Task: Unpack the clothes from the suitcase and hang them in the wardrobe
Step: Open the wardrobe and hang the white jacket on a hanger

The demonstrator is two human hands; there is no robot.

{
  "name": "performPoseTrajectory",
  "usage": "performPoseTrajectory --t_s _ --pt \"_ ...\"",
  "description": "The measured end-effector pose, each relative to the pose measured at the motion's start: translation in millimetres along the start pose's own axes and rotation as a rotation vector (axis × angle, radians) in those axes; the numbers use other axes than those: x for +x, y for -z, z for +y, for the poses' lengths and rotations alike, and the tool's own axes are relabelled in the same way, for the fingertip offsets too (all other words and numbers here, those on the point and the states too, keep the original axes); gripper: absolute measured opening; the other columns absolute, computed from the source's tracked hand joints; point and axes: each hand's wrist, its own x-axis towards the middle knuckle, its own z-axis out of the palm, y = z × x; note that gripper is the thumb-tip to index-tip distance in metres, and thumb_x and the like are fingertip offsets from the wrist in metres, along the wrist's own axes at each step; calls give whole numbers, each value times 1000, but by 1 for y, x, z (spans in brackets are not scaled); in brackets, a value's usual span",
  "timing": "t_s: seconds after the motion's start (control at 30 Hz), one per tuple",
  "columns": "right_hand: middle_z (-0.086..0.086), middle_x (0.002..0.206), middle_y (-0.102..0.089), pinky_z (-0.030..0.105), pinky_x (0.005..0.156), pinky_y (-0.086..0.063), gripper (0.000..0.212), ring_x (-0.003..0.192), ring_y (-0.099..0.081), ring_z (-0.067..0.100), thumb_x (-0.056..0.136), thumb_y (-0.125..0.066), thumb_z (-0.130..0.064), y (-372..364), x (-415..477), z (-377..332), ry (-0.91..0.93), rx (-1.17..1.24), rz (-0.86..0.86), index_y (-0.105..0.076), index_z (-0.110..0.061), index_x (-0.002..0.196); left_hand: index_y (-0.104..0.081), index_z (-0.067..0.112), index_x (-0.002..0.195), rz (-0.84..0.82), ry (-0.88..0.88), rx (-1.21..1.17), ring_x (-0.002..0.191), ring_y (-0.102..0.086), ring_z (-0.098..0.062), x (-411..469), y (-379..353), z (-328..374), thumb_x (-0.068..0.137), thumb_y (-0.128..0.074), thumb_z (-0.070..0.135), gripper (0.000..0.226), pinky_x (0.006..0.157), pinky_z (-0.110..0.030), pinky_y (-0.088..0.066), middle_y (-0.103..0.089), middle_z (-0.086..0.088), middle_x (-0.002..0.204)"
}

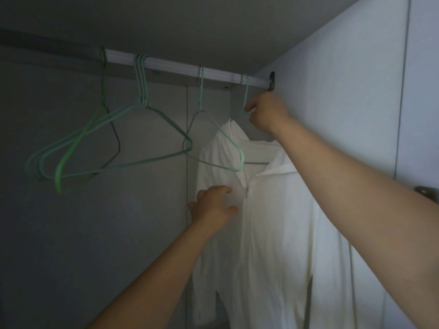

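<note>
The head camera tilts up, close to the dim wardrobe's rail (180, 67), seemingly from below.

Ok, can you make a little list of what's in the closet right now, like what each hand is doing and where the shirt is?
place: inside a wardrobe, with a white rail across the top
shirt: white shirt with a zip, on a green hanger at the rail's right end
right hand: up by the rail, pinching that hanger's hook
left hand: lower, fingers relaxed, touching the shirt's front beside the zip
spare hangers: several empty green ones further left on the rail
suitcase: not in view
</note>
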Motion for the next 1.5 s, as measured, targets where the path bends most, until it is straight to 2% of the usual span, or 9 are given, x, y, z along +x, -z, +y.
performPoseTrajectory --t_s 0.3,0.4,0.5,0.6,0.73,0.9,1.07,1.23,1.5 --pt "17 127 -53 36 91 -43 40 120 -48 35 86 -56 1 3 -43 10 225 -317 53 -60 -9 124 -38 30 141 -113 55 -14 136 -31 -23 -10 -19 17 88 -57 49 59 111 -42 -26 -41 4 146" --pt "17 103 -62 36 87 -40 27 105 -54 36 72 -71 -4 -3 -59 12 478 -426 137 -71 -8 99 -31 34 144 -123 55 -65 136 -29 -24 -13 -25 21 91 -54 47 60 109 -42 -21 -39 7 147" --pt "8 79 -66 33 74 -47 10 83 -63 31 69 -65 -16 -13 -79 10 702 -467 92 -73 -16 76 -20 36 148 -153 19 -66 138 -26 -25 -15 -29 28 95 -47 42 60 108 -43 -21 -34 9 150" --pt "3 101 -65 28 72 -48 21 99 -60 27 86 -56 -30 -41 -104 11 613 -698 -167 -67 -21 103 -23 34 147 -177 11 -45 133 -34 -25 -18 -36 32 96 -43 34 54 101 -40 -29 -41 3 144" --pt "6 122 -54 30 92 -39 37 115 -53 26 90 -52 -11 -70 -122 7 660 -731 -427 -55 -17 127 -42 21 136 -164 34 0 127 -42 -23 -20 -42 25 95 -44 38 44 101 -40 -35 -52 -4 132" --pt "9 128 -49 35 93 -39 37 119 -47 27 93 -52 -16 -72 -128 11 531 -834 -378 -53 -16 130 -52 36 127 -72 45 -5 130 -37 -17 -21 -36 8 92 -52 38 36 108 -43 -24 -53 10 133" --pt "7 127 -50 36 100 -29 29 120 -45 27 95 -48 -19 -73 -129 16 489 -913 -245 -55 -18 123 -40 33 140 48 -31 227 139 -21 -22 -19 -32 8 94 -49 35 47 111 -54 -13 -28 5 152" --pt "11 125 -51 34 97 -32 28 114 -52 27 93 -48 -11 -72 -126 21 398 -875 -258 -56 -14 119 -45 29 135 142 -56 305 142 -12 -24 -16 -36 10 93 -49 41 44 112 -57 -7 -16 -2 157" --pt "2 95 -69 33 82 -32 13 89 -64 24 89 -57 -20 -61 -123 35 613 -541 -178 -67 -19 97 -59 32 123 235 -38 204 141 -14 -21 -9 -47 17 90 -46 58 44 110 -52 -8 -24 3 154"
